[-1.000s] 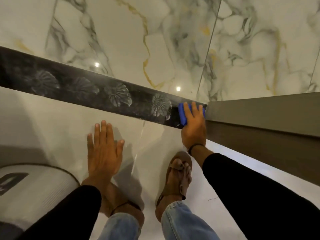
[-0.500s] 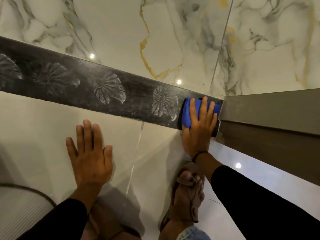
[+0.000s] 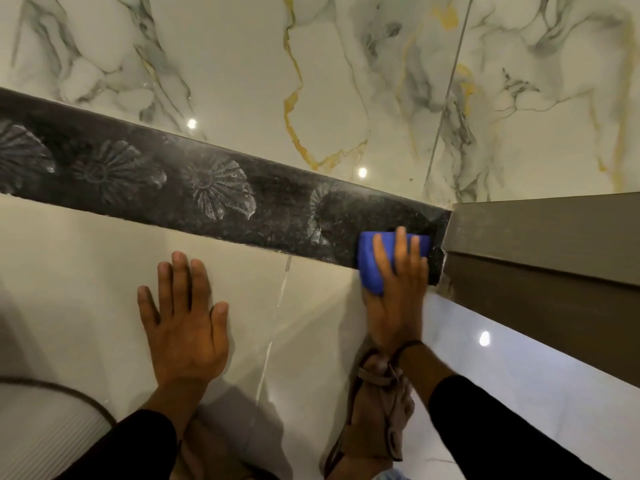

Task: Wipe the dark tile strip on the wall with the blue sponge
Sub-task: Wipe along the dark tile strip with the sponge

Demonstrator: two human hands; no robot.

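A dark tile strip (image 3: 180,188) with embossed flower patterns runs across the marble wall, sloping down to the right. My right hand (image 3: 398,292) presses the blue sponge (image 3: 372,261) flat against the strip's lower right end, beside the brown frame. Its fingers lie spread over the sponge and hide its middle. My left hand (image 3: 183,320) rests flat with fingers apart on the pale tile below the strip, holding nothing.
A brown door frame (image 3: 540,244) juts out at the right, right next to the sponge. A white ribbed object (image 3: 41,431) sits at the bottom left. My sandalled foot (image 3: 377,410) stands on the glossy floor below my right wrist.
The view has moved closer to the wall. My right hand has slid the sponge down to the strip's lower edge, uncovering a wiped patch above it. My left hand stays flat on the tile.
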